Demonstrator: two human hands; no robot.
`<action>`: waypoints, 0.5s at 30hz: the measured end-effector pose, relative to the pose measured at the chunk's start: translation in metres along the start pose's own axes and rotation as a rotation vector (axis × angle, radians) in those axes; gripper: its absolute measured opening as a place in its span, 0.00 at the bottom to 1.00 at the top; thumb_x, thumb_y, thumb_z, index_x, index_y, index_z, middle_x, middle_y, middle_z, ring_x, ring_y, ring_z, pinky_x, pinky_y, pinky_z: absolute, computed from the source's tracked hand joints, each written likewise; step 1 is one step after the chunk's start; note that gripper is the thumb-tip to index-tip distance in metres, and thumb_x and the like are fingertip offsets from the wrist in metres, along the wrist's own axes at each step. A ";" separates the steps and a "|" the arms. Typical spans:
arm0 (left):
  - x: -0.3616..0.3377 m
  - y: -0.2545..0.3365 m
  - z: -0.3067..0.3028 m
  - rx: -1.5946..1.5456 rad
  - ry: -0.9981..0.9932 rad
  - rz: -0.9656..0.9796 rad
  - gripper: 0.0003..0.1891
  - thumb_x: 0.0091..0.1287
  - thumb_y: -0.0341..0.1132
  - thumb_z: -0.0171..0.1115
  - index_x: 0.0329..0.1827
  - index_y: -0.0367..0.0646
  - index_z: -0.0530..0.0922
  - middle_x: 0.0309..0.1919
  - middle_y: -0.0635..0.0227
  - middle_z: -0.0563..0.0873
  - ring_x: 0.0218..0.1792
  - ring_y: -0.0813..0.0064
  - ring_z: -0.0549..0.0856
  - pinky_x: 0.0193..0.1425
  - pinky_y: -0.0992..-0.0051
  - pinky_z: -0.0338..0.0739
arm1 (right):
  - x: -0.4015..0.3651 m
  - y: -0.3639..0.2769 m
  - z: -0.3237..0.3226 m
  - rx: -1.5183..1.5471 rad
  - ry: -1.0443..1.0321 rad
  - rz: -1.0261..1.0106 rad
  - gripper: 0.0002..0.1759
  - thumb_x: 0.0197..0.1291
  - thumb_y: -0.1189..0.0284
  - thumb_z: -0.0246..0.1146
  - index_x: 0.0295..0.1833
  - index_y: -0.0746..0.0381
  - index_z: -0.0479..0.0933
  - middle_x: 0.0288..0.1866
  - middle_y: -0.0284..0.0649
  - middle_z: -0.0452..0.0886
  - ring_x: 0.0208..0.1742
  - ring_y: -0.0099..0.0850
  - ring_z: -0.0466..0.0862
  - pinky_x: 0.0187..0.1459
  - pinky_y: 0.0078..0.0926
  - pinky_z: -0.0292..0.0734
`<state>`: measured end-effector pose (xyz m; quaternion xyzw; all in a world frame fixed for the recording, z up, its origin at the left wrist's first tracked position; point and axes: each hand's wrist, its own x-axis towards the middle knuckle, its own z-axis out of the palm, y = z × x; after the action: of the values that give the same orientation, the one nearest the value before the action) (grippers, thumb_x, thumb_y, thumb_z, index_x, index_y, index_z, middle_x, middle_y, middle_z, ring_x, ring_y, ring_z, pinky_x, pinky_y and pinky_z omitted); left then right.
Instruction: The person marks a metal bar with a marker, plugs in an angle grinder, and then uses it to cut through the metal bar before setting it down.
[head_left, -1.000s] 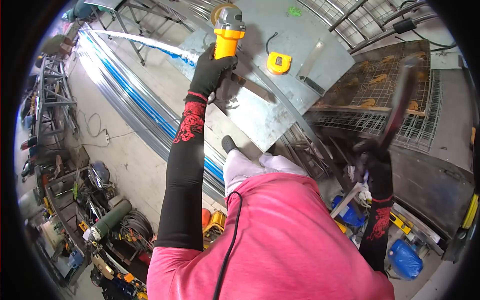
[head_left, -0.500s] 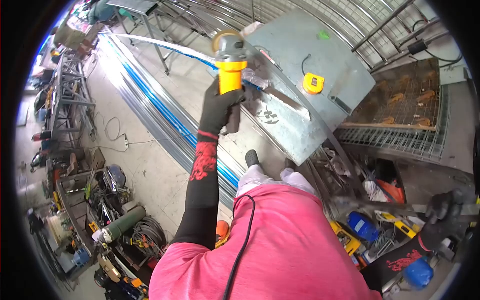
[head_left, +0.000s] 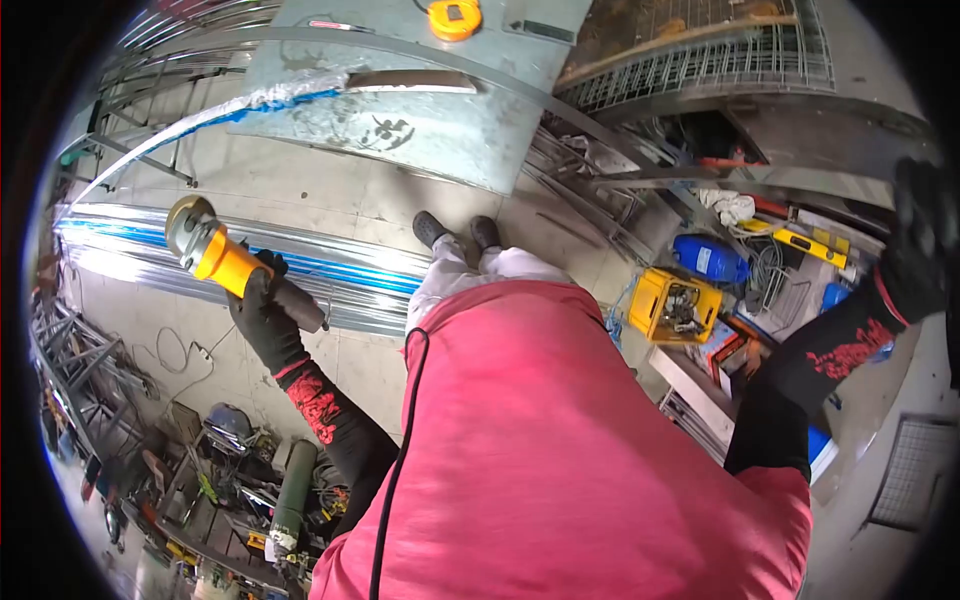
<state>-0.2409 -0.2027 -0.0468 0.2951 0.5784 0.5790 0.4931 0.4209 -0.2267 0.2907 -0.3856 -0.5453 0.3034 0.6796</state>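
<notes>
My left hand point(head_left: 262, 300), in a black glove, is closed around the body of a yellow and grey angle grinder point(head_left: 222, 258). Its round disc point(head_left: 187, 222) points up and to the left, over the bundle of shiny metal profiles point(head_left: 345, 265) on the floor. Out at the right edge is my right hand point(head_left: 920, 240), also gloved in black and smeared by motion. It is beside the end of a grey metal bar point(head_left: 740, 180); whether its fingers grip the bar cannot be made out.
Ahead stands a grey metal-topped table point(head_left: 440, 140) with a yellow tape-measure-like object point(head_left: 455, 18) and a short metal strip point(head_left: 415, 80). A yellow crate point(head_left: 675, 305) and a blue container point(head_left: 710, 258) sit at the right. A green cylinder point(head_left: 293, 490) lies among tools at lower left.
The view has turned, and the table now appears higher and further left. My left hand has carried the angle grinder lower and to the left. My right hand appears higher in the view.
</notes>
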 end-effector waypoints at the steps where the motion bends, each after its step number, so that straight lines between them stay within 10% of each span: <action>1: -0.006 0.000 -0.001 -0.020 0.009 0.023 0.34 0.73 0.37 0.73 0.79 0.31 0.73 0.58 0.52 0.88 0.57 0.59 0.90 0.68 0.59 0.87 | -0.018 0.011 -0.010 -0.002 0.009 0.005 0.30 0.82 0.61 0.62 0.73 0.77 0.78 0.62 0.63 0.89 0.56 0.60 0.91 0.66 0.62 0.89; 7: -0.024 0.006 -0.002 0.019 0.002 0.014 0.35 0.75 0.38 0.71 0.81 0.31 0.72 0.59 0.52 0.88 0.59 0.57 0.90 0.68 0.59 0.87 | -0.054 0.104 -0.052 -1.603 -0.380 -0.320 0.15 0.76 0.69 0.66 0.61 0.61 0.89 0.52 0.41 0.95 0.45 0.37 0.94 0.46 0.36 0.87; 12: -0.024 0.004 -0.006 0.052 0.074 0.020 0.31 0.75 0.36 0.70 0.77 0.30 0.75 0.58 0.54 0.90 0.55 0.59 0.91 0.65 0.62 0.88 | -0.078 0.094 0.015 -1.224 -0.513 -0.113 0.19 0.82 0.76 0.58 0.71 0.62 0.86 0.42 0.51 0.91 0.38 0.49 0.91 0.43 0.48 0.83; 15: -0.028 0.013 0.011 0.067 0.084 0.037 0.29 0.73 0.34 0.68 0.75 0.30 0.76 0.54 0.53 0.90 0.50 0.60 0.92 0.63 0.63 0.88 | -0.090 0.051 -0.082 -2.159 -0.360 0.146 0.19 0.83 0.76 0.57 0.71 0.68 0.83 0.56 0.44 0.94 0.56 0.38 0.92 0.58 0.34 0.86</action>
<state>-0.2241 -0.2217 -0.0264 0.2975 0.6121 0.5802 0.4475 0.4816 -0.2911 0.1921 -0.7591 -0.5910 -0.2427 -0.1250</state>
